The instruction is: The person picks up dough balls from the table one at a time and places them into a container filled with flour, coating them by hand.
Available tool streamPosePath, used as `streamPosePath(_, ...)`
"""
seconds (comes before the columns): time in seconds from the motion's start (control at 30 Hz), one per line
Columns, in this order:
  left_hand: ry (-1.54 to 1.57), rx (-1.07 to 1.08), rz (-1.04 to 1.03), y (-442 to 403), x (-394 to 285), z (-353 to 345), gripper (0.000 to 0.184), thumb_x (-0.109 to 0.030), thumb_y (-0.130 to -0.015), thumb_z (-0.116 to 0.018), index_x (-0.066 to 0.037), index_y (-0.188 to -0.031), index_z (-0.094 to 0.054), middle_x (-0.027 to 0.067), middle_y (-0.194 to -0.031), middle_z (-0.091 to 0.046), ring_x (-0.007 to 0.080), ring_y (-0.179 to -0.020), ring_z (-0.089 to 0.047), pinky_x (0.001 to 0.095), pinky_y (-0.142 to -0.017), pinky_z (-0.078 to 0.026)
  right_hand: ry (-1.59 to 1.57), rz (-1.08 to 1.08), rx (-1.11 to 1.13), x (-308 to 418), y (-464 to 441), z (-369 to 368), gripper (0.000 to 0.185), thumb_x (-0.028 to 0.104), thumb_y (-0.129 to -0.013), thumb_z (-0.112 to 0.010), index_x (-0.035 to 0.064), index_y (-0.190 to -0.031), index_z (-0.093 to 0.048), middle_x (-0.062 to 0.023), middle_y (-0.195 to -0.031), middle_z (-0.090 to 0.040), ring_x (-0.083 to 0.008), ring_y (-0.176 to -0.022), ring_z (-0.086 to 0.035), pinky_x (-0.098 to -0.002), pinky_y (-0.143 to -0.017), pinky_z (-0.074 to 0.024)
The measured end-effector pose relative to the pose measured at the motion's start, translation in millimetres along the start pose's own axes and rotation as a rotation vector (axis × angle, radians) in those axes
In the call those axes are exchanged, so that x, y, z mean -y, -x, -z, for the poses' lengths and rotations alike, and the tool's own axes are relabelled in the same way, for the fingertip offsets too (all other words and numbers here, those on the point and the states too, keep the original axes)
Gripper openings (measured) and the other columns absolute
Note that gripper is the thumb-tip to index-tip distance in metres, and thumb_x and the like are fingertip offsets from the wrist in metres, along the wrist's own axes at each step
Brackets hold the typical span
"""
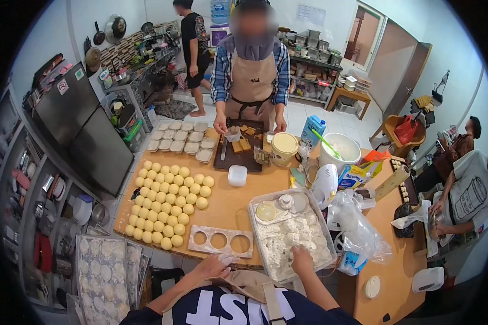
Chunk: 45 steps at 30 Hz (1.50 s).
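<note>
My right hand (pixel 302 260) reaches into a large white tray (pixel 253 216) of flour (pixel 274 230), its fingers closed at the flour; whatever they grip is too small to make out. Pale rounds lie half covered in flour near the fingertips. My left hand (pixel 214 266) rests by the table's front edge, fingers spread and dusted with flour, holding nothing. Just beyond it lies a floured board with three round holes (pixel 220 253). Rows of yellow dough balls (pixel 171 200) cover the table's left side. A round yellowish disc (pixel 267 211) sits at the tray's far left corner.
Across the table a person in an apron (pixel 252 81) works over a dark tray (pixel 249 162). White containers (pixel 184 135) stand back left. A cream tub (pixel 283 150), white bowl (pixel 339 151), mixer (pixel 324 184) and plastic bag (pixel 358 225) stand behind and right of the flour tray.
</note>
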<state>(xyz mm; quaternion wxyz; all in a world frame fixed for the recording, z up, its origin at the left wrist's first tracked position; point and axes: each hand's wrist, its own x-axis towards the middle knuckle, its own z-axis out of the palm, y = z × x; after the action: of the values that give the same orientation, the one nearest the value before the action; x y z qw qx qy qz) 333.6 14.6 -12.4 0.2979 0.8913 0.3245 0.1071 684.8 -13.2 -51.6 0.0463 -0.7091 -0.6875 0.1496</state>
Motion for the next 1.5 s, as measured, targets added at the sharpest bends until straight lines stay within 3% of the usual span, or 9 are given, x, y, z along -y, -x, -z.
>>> streamPosePath(0.53,0.095,-0.038,-0.046,4.4,3.8,0.4,0.042,-0.014,-0.079,-0.054,-0.003,-0.12,-0.051,0.0184,-0.111,-0.057,0.0365,-0.101,-0.054,0.0437,-0.088,-0.043,0.067,0.079,-0.14,9.3,7.8,9.8,0.045,0.003,-0.066,-0.062,0.0077,-0.111,-0.057,-0.021,-0.106,-0.054,-0.0376,-0.102,-0.052,-0.0446,-0.086,-0.0442)
streamPosePath(0.63,0.087,-0.056,-0.053,6.8,2.5,1.1,0.042,-0.014,-0.079,-0.054,-0.003,-0.12,-0.05,0.0183,-0.113,-0.056,0.0362,-0.103,-0.054,0.0434,-0.089,-0.043,-0.075,0.077,0.08,23.2,7.9,17.6,0.05,0.005,-0.064,-0.064,0.0037,-0.114,-0.055,-0.0226,-0.112,-0.052,-0.0388,-0.106,-0.05,-0.0446,-0.089,-0.043)
streamPosePath(0.73,0.078,-0.029,-0.014,7.9,0.7,0.7,0.043,-0.013,-0.079,-0.055,-0.003,-0.12,-0.05,0.0186,-0.115,-0.055,0.0361,-0.105,-0.053,0.0426,-0.091,-0.043,-0.174,0.375,0.183,9.7,-1.9,-24.1,0.054,0.007,-0.063,-0.066,0.005,-0.116,-0.054,-0.0229,-0.111,-0.052,-0.0399,-0.107,-0.05,-0.0444,-0.089,-0.0433)
streamPosePath(0.97,0.081,-0.025,0.016,10.7,-10.2,9.3,0.044,-0.011,-0.079,-0.054,-0.005,-0.122,-0.049,0.0193,-0.116,-0.055,0.0368,-0.107,-0.052,0.0427,-0.093,-0.042,0.082,0.396,0.54,24.4,1.2,-23.9,0.045,0.004,-0.069,-0.059,0.0099,-0.113,-0.058,-0.0194,-0.105,-0.057,-0.0345,-0.106,-0.054,-0.0432,-0.088,-0.0456)
streamPosePath(1.07,0.074,-0.066,0.001,11.4,-11.6,9.3,0.044,-0.012,-0.079,-0.054,-0.005,-0.122,-0.05,0.0197,-0.114,-0.055,0.0373,-0.106,-0.052,0.043,-0.091,-0.042,0.024,0.296,0.481,0.3,3.6,-44.3,0.04,0.002,-0.067,-0.06,0.0069,-0.107,-0.062,-0.0191,-0.1,-0.059,-0.0353,-0.1,-0.056,-0.0416,-0.087,-0.0452)
streamPosePath(1.13,0.096,-0.08,-0.014,12.5,-9.0,7.2,0.044,-0.012,-0.079,-0.054,-0.005,-0.122,-0.049,0.0198,-0.113,-0.055,0.0375,-0.105,-0.053,0.0431,-0.09,-0.043,-0.047,0.212,0.272,-15.2,3.0,-36.8,0.036,0.001,-0.067,-0.058,0.0057,-0.102,-0.062,-0.0183,-0.099,-0.059,-0.0344,-0.098,-0.057,-0.041,-0.085,-0.0462)
streamPosePath(1.23,0.035,-0.213,-0.146,12.5,6.0,-8.8,0.05,-0.005,-0.068,-0.06,-0.006,-0.118,-0.052,0.0141,-0.098,-0.058,0.0313,-0.085,-0.058,0.039,-0.071,-0.048,-0.088,0.109,0.103,-16.9,3.1,-8.8,0.031,0.001,-0.066,-0.058,0.0047,-0.096,-0.062,-0.0176,-0.097,-0.06,-0.0341,-0.096,-0.057,-0.0407,-0.082,-0.0474)
streamPosePath(1.33,0.115,-0.005,-0.012,11.5,11.5,-11.0,0.044,-0.013,-0.08,-0.052,-0.005,-0.123,-0.049,0.0197,-0.113,-0.056,0.0373,-0.104,-0.053,0.0432,-0.089,-0.043,-0.032,0.078,0.053,-4.2,7.1,22.5,0.028,0.004,-0.065,-0.06,0.0042,-0.092,-0.061,-0.017,-0.094,-0.06,-0.0341,-0.094,-0.058,-0.0413,-0.08,-0.0482)
streamPosePath(1.5,0.107,0.018,-0.013,5.5,10.7,-8.8,0.045,-0.013,-0.079,-0.052,-0.003,-0.123,-0.049,0.0195,-0.113,-0.056,0.0368,-0.104,-0.053,0.043,-0.09,-0.043,0.052,0.077,0.318,-11.9,16.2,17.2,0.031,0.014,-0.069,-0.062,0.0044,-0.098,-0.062,-0.0168,-0.093,-0.061,-0.0333,-0.095,-0.059,-0.0419,-0.081,-0.0484)
